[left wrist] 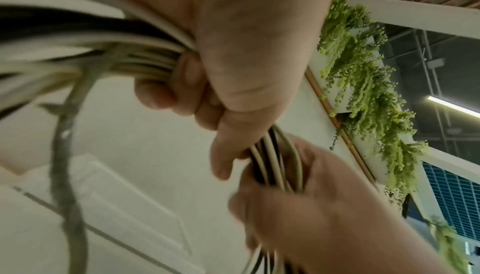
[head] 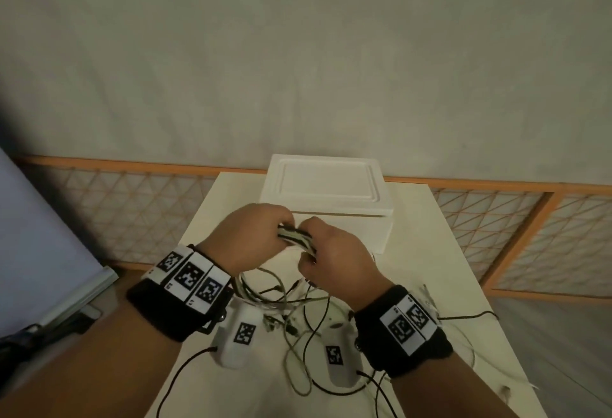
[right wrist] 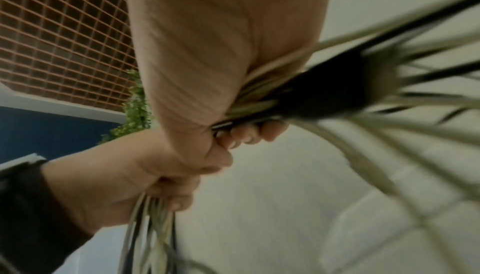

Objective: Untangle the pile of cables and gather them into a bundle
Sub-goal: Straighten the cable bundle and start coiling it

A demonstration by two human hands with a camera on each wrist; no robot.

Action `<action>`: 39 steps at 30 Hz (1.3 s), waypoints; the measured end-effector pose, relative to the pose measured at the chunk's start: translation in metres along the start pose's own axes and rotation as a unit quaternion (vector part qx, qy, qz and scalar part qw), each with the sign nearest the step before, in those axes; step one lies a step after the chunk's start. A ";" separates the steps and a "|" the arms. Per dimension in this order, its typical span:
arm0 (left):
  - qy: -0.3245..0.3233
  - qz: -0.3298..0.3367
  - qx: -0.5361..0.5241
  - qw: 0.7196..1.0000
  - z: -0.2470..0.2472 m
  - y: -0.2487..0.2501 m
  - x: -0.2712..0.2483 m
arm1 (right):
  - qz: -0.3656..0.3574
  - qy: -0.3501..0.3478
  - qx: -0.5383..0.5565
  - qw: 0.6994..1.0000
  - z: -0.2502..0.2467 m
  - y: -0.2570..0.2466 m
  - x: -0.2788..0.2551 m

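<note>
Nearest, the loose ends of the cables (head: 298, 311) trail over the white table (head: 457, 272), thin black and pale strands crossing each other, some running off the near edge out of sight; small plugs show among them but are too small to name. Both forearms wear black wristbands (head: 407, 331) with black-and-white coded tags, and a white camera unit (head: 236, 334) hangs below each wrist, covering part of the strands. Just beyond, raised above the table, the left hand (head: 246, 235) and right hand (head: 334, 252) meet, each with fingers curled tight round the bundle (head: 296, 238), a short thick sheaf of white and black cables lying side by side between the two fists. From the left wrist the left fingers (left wrist: 166, 91) wrap the pale strands, which bend through the palm and pass down into the right hand (left wrist: 324, 206); the cables fan out blurred at the left edge. The right wrist picture is smeared, with only fingertips (right wrist: 246, 134) and a dark mass of cable clear. Farther off stands a closed white box (head: 326, 185) at the table's far side, then an orange lattice fence (head: 132, 205) and a plain wall
</note>
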State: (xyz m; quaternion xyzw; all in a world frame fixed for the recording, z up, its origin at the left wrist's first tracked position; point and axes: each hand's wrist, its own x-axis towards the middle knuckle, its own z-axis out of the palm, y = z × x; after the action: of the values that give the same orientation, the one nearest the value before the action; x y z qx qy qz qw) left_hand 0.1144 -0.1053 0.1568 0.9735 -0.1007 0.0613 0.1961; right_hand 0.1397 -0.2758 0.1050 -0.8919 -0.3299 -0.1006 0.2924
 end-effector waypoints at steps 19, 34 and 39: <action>0.254 -0.182 -0.377 0.872 -0.089 -0.059 0.019 | 0.467 -0.169 -0.184 0.848 0.024 0.187 -0.177; 0.144 -0.083 -0.164 0.972 -0.038 -0.009 0.026 | 0.020 0.119 0.194 0.974 -0.036 0.004 0.014; 0.195 -0.084 -0.220 0.952 -0.040 -0.012 0.018 | 0.156 -0.010 0.231 0.960 -0.003 0.012 0.022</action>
State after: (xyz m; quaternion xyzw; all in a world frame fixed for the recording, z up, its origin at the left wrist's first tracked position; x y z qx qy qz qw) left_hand 0.1310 -0.0821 0.1917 0.8805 0.0110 0.2091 0.4253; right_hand 0.1639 -0.2735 0.1106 -0.8413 -0.2044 0.0344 0.4993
